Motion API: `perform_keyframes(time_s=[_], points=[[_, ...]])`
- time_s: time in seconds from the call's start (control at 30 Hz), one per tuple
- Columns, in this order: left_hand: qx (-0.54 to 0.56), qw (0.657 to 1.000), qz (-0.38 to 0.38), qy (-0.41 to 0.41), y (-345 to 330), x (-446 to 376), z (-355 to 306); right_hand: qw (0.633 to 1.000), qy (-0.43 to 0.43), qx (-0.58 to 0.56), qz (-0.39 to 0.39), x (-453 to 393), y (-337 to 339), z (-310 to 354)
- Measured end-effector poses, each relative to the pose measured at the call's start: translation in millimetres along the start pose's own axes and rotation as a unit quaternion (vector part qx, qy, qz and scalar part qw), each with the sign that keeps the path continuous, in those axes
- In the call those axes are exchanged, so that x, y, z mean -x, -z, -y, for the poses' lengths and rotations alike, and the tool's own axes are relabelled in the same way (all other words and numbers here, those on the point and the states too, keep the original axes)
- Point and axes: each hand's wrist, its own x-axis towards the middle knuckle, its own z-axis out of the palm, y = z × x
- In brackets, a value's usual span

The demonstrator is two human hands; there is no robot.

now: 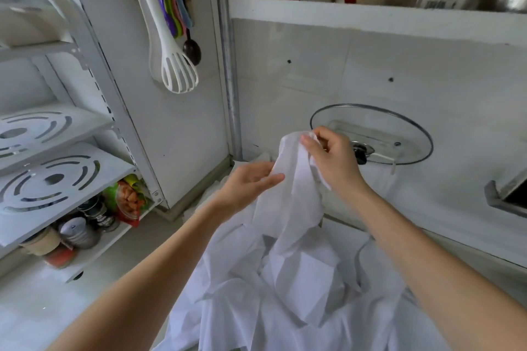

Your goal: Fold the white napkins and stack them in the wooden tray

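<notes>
While hanging limp, the napkin [291, 179] sits pinched in both hands' grip.

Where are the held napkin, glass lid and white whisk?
napkin [288, 188], head view, hanging middle fold
glass lid [410, 134], head view, clear pane right of its knob
whisk [179, 74], head view, slotted head

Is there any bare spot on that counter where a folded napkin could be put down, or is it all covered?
Bare counter shows at lower left, between the shelf rack and the pile of napkins. The pile crowds the middle, where the left hand and right hand pinch a lifted napkin. No wooden tray is visible.
</notes>
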Motion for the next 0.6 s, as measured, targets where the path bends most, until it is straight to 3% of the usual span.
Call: perform_keyframes(time_s=[0.1, 0.17, 0.23, 0.3, 0.4, 0.6], points=[[0.021, 0.999, -0.028, -0.005, -9.1, -7.6, -8.6, 1.0, -0.001, 0.015, 0.003, -3.8, 19.5, 18.0], [0.118, 0.992, -0.037, 0.014, -8.3, -10.9, -19.3, 0.999, -0.028, -0.01, 0.015, -6.1, 35.7, 30.2], [0.251, 0.968, -0.017, 0.017, -2.9, -11.7, -34.0, 0.994, -0.069, -0.064, 0.051, -5.9, 55.6, 46.3], [0.309, 0.95, 0.035, 0.005, 3.4, -9.1, -48.1, 0.984, -0.103, -0.091, 0.114, -2.0, 74.0, 62.1], [0.311, 0.943, 0.115, 0.025, 6.7, 1.9, -61.7, 0.978, -0.114, -0.087, 0.151, 10.1, 86.9, 78.8], [0.25, 0.929, 0.271, 0.02, 10.1, 38.5, -78.4, 0.983, -0.115, -0.113, 0.082, 30.3, 90.5, 100.8]])
